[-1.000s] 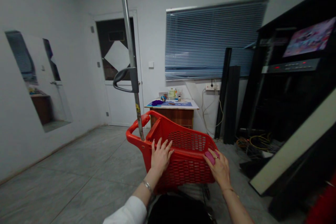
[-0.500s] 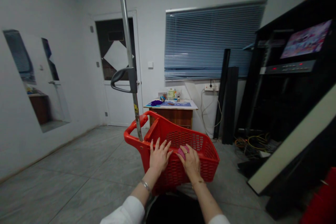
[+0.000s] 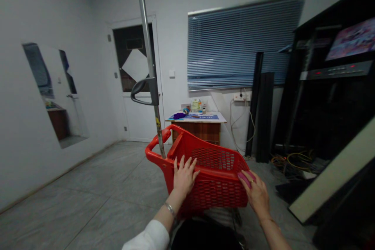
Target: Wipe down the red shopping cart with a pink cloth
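Note:
A red plastic shopping cart [image 3: 213,193] with lattice sides stands before me, its handle to the left. My left hand [image 3: 184,177] rests on its near rim with the fingers spread, holding nothing. Over at the right end of the rim, my right hand [image 3: 258,193] is closed around a small pink cloth [image 3: 245,179], which lies against the cart's corner. Most of the cloth is hidden by the fingers. A metal pole [image 3: 148,39] with a grey loop grip [image 3: 145,91] rises beside the cart's handle.
Behind the cart is a wooden table [image 3: 199,131] with a purple cloth [image 3: 179,116] and small bottles. Black panels [image 3: 265,117] lean by the window blind. A pale board [image 3: 331,175] slants at right, near tangled cables [image 3: 295,160] on the floor.
My right hand has slid rightward along the near rim to the cart's right corner, still holding the pink cloth. My left hand stays at the same part of the rim. The view has turned slightly left.

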The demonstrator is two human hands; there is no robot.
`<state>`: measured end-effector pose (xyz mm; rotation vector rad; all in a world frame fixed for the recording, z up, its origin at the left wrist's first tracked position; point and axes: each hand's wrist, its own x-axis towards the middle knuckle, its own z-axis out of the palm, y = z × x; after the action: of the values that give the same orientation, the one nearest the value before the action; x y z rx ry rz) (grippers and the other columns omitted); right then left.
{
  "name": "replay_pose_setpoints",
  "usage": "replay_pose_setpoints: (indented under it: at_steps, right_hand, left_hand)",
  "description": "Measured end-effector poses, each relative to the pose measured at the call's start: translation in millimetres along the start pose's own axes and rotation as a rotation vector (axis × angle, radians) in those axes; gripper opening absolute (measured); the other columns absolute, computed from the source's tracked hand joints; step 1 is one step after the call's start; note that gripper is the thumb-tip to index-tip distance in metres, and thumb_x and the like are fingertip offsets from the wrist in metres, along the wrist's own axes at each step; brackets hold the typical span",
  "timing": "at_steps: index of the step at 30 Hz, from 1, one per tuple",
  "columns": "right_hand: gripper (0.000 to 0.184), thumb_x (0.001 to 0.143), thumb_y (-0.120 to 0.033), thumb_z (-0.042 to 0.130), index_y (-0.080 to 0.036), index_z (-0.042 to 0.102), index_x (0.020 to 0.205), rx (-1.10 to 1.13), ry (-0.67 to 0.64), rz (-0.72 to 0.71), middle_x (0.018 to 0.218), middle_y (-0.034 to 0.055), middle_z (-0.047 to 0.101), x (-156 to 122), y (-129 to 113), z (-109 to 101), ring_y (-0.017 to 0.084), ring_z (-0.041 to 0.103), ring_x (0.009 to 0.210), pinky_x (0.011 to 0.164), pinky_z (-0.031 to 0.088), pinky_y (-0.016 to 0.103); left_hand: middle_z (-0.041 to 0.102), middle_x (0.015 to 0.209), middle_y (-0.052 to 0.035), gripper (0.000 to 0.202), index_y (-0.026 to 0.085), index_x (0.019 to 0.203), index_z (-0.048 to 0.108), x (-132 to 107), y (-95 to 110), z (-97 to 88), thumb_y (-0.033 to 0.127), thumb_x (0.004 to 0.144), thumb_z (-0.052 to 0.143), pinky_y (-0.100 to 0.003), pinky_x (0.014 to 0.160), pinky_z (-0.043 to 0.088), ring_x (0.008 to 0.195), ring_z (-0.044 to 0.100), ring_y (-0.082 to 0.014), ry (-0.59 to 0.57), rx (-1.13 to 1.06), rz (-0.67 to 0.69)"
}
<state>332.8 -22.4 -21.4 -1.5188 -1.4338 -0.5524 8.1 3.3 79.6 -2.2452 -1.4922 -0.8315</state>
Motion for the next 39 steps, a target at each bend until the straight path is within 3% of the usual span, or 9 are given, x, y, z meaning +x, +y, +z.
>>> replay_pose_setpoints:
  at_steps: [6, 12, 15, 17, 23, 29, 33, 39]
  right_hand:
    - [0.056, 0.096, -0.059, 0.038, -0.018, 0.068, 0.12, -0.074, 0.099, 0.028, 0.128, 0.0176, 0.058, -1, -36, 7, 0.028, 0.051, 0.121, 0.101, 0.042, 0.046]
    - [0.045, 0.096, -0.051, 0.046, -0.025, 0.063, 0.129, -0.073, 0.003, -0.051, 0.133, 0.0119, 0.058, 7, -102, 16, 0.026, 0.051, 0.117, 0.099, 0.042, 0.043]
    - [0.048, 0.097, -0.049, 0.048, -0.021, 0.058, 0.134, -0.035, -0.031, -0.109, 0.135, 0.0113, 0.059, 8, -132, 23, 0.025, 0.052, 0.117, 0.101, 0.042, 0.041]
    - [0.046, 0.097, -0.047, 0.047, -0.02, 0.058, 0.133, -0.016, -0.034, -0.12, 0.135, 0.0112, 0.06, 7, -138, 25, 0.025, 0.052, 0.118, 0.101, 0.042, 0.04]
    - [0.043, 0.096, -0.049, 0.047, -0.027, 0.061, 0.13, -0.038, -0.062, -0.073, 0.131, 0.0084, 0.063, 8, -126, 23, 0.029, 0.052, 0.121, 0.107, 0.035, 0.053]
    - [0.041, 0.098, -0.041, 0.047, -0.026, 0.058, 0.135, 0.066, -0.103, -0.131, 0.132, 0.0089, 0.061, 10, -122, 18, 0.022, 0.054, 0.117, 0.099, 0.045, 0.038]
    - [0.041, 0.097, -0.038, 0.046, -0.028, 0.058, 0.135, 0.077, -0.108, -0.137, 0.133, 0.0079, 0.06, 8, -87, 9, 0.022, 0.054, 0.117, 0.101, 0.045, 0.04]
    - [0.04, 0.096, -0.04, 0.042, -0.023, 0.065, 0.124, 0.071, -0.064, -0.018, 0.126, 0.0099, 0.062, 5, -30, -1, 0.023, 0.054, 0.115, 0.1, 0.044, 0.042]
  left_hand:
    - [0.059, 0.142, 0.0006, 0.052, 0.038, 0.142, 0.051, 0, 1, 0.0, 0.06, 0.094, 0.048, -0.061, 0.12, 0.011, 0.141, 0.039, -0.0312, 0.023, -0.024, 0.01]
    - [0.06, 0.142, 0.0005, 0.053, 0.038, 0.141, 0.052, 0, 2, 0.2, 0.061, 0.093, 0.048, -0.06, 0.12, 0.01, 0.142, 0.039, -0.0314, 0.034, -0.012, 0.005]
    - [0.059, 0.143, -0.0006, 0.053, 0.037, 0.143, 0.05, -1, 0, 1.7, 0.058, 0.094, 0.05, -0.06, 0.121, 0.009, 0.142, 0.038, -0.0313, 0.044, -0.004, 0.024]
    - [0.059, 0.143, -0.001, 0.053, 0.037, 0.144, 0.048, -1, -1, 2.9, 0.056, 0.095, 0.05, -0.06, 0.121, 0.008, 0.142, 0.038, -0.0313, 0.05, 0.004, 0.036]
    - [0.058, 0.144, -0.0007, 0.052, 0.037, 0.144, 0.048, -1, -2, 2.5, 0.055, 0.095, 0.049, -0.061, 0.12, 0.011, 0.142, 0.039, -0.0313, 0.035, 0.012, 0.03]
    - [0.058, 0.143, -0.0007, 0.051, 0.037, 0.143, 0.049, -1, -1, 0.5, 0.055, 0.095, 0.049, -0.061, 0.12, 0.012, 0.142, 0.039, -0.0311, 0.029, 0.007, 0.021]
    - [0.058, 0.144, -0.0007, 0.05, 0.038, 0.143, 0.049, -2, -2, 2.0, 0.055, 0.096, 0.048, -0.06, 0.12, 0.013, 0.141, 0.04, -0.0305, 0.032, 0.013, 0.024]
    - [0.059, 0.143, 0.0011, 0.05, 0.04, 0.141, 0.052, -2, 0, 3.0, 0.059, 0.095, 0.047, -0.06, 0.12, 0.011, 0.141, 0.04, -0.0299, 0.032, -0.005, 0.005]
